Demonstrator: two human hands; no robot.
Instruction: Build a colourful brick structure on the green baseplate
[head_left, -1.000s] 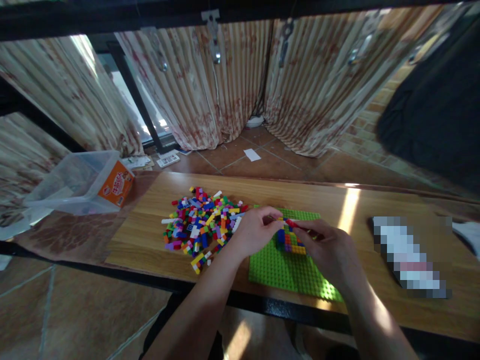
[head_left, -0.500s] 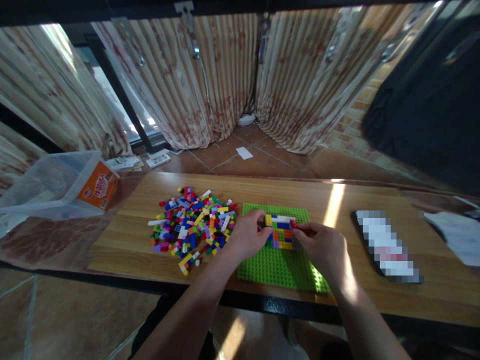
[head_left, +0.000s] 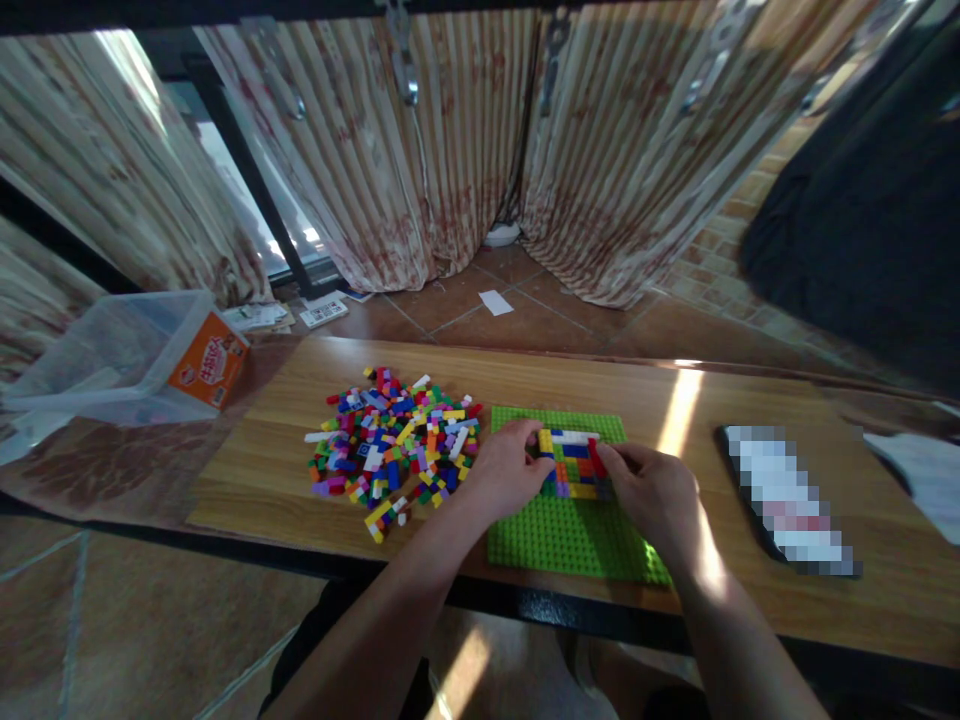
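Note:
A block of many-coloured building bricks (head_left: 576,466) sits on a green studded baseplate (head_left: 555,540). My left hand (head_left: 511,465) is curled round the left side of the block, thumb and fingers at its yellow and blue bricks. At the block's right edge, my right hand (head_left: 654,488) pinches a red brick (head_left: 597,457) between thumb and fingers. That brick lies lengthwise along the edge, and the fingers partly cover it. Whether it is pressed down fully cannot be made out. A white brick (head_left: 574,437) forms part of the block's far side.
Left of the baseplate spreads a heap of loose bricks (head_left: 397,440) on the wooden table (head_left: 262,460). A phone-like dark-edged object (head_left: 787,500), blurred out, lies at the right. Beyond the table's left end stands a clear plastic bin (head_left: 127,360) with an orange label.
My right hand has brought the red brick down along the block's right edge, and more of it shows. My left hand keeps its hold. The whole view has shifted slightly.

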